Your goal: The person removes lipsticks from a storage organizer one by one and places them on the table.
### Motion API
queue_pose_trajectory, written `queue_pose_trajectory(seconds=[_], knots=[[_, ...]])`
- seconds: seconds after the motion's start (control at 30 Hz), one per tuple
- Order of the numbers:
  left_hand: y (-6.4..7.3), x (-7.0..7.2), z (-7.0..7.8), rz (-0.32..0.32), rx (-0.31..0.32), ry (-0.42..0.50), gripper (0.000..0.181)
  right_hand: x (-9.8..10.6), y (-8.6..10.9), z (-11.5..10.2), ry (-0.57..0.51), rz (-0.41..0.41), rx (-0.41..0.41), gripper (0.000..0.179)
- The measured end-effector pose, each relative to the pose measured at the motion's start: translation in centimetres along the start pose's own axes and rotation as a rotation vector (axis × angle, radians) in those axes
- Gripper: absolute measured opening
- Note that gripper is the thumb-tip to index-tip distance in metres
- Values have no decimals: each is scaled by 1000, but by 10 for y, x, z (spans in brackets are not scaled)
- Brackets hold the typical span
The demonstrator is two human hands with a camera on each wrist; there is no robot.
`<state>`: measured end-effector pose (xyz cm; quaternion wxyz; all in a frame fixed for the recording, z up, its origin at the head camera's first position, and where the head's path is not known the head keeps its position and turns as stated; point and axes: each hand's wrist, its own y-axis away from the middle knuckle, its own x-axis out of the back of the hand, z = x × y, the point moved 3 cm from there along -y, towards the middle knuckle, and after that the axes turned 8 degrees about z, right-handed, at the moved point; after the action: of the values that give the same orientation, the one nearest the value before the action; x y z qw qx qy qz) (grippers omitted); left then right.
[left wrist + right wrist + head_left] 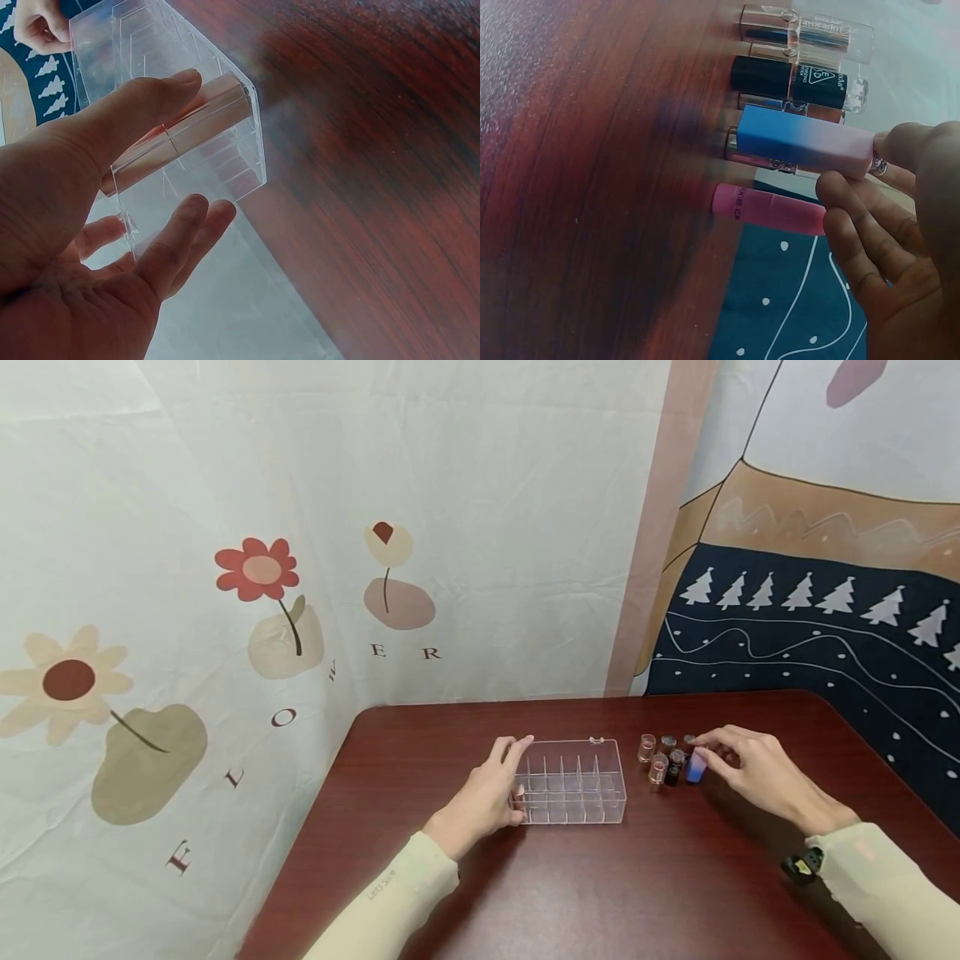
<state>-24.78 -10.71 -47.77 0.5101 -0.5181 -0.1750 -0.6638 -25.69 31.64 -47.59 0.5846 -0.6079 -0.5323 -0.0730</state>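
My left hand (491,789) holds the left end of a clear plastic divided box (573,785), thumb along the near side and fingers spread at the far side. A copper-coloured tube (214,116) shows in the box's end compartment, beside the thumb in the left wrist view. At the right, my right hand (761,768) pinches the top of a blue-to-pink lipstick tube (802,141), which stands upright close over the table. Right beside it is a small cluster of lipsticks, including a black one (795,81), a pink one (769,208) and a clear-capped one (657,771).
The dark red wooden table (555,893) carries the box and the lipsticks. Behind it hangs a pale cloth with printed flowers (258,568), and a dark blue cloth with white trees (810,635) hangs at the right. A black wristband device (802,866) sits at my right cuff.
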Motion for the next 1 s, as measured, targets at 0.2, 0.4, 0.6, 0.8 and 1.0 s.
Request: queue_pose_trajectory(seconds=[0.2,0.4,0.6,0.8,1.0], knots=[[0,0,0,9,-10,-10,123,-1,1,0,-5,9,18,23],[0,0,-1,12,-23,-10,123,-2,2,0,-2,5,19,23],[0,1,1,25,-37,-22,123,-3,1,-1,3,15,40,23],[2,2,1,8,-25,12,121,-4,2,1,-13,-13,25,26],[2,3,2,9,-27,18,120,-5,2,0,-22,-2,38,26]])
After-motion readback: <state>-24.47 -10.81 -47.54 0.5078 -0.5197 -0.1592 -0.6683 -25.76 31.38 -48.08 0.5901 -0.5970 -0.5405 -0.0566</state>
